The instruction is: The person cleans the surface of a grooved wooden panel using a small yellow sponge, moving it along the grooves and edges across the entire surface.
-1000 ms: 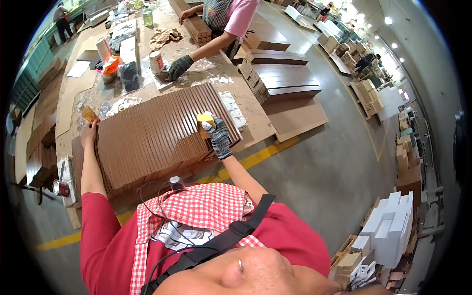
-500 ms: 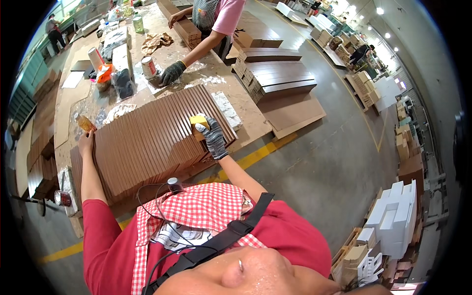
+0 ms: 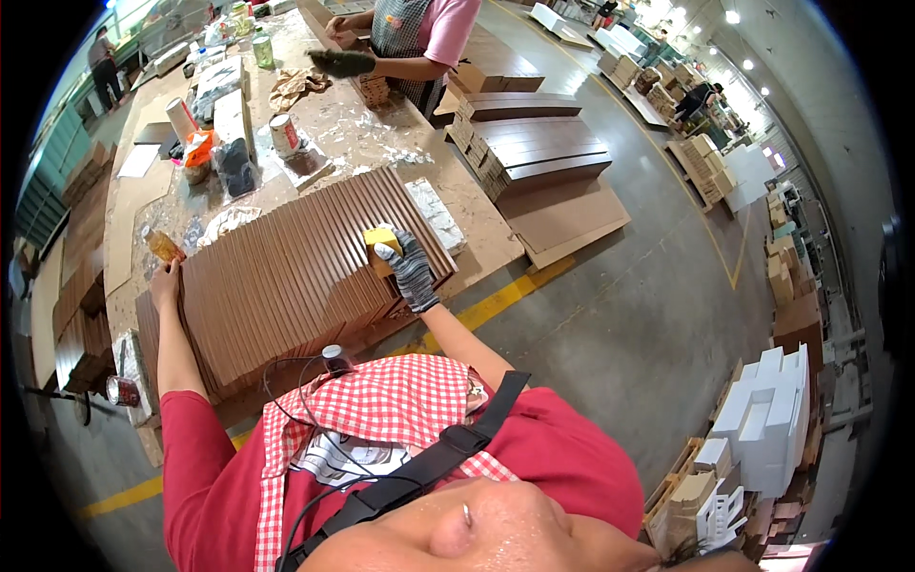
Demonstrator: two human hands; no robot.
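My right hand (image 3: pixel 413 272), in a striped grey knit glove, closes round a yellow sponge-like block (image 3: pixel 379 238). The block rests on the right part of a long row of narrow brown boards (image 3: pixel 276 272), packed edge up side by side on the worktable. Bare, my left hand (image 3: pixel 165 282) is at the far-left corner of that row, close by a bottle of amber liquid (image 3: pixel 162 244). Its fingers are partly hidden, so whether they grip the bottle or only press against the board ends is unclear.
Across the worktable (image 3: pixel 381 143), a co-worker's gloved hand (image 3: pixel 341 63) is raised over brown boards. A can (image 3: pixel 284 135), an orange bag (image 3: pixel 198 149) and a crumpled cloth (image 3: pixel 295 88) lie between us. Stacked brown panels (image 3: pixel 538 143) stand on the right.
The co-worker's gloved hand has lifted from beside the can and drawn back to the far side. Both my hands stay at nearly the same places on the boards.
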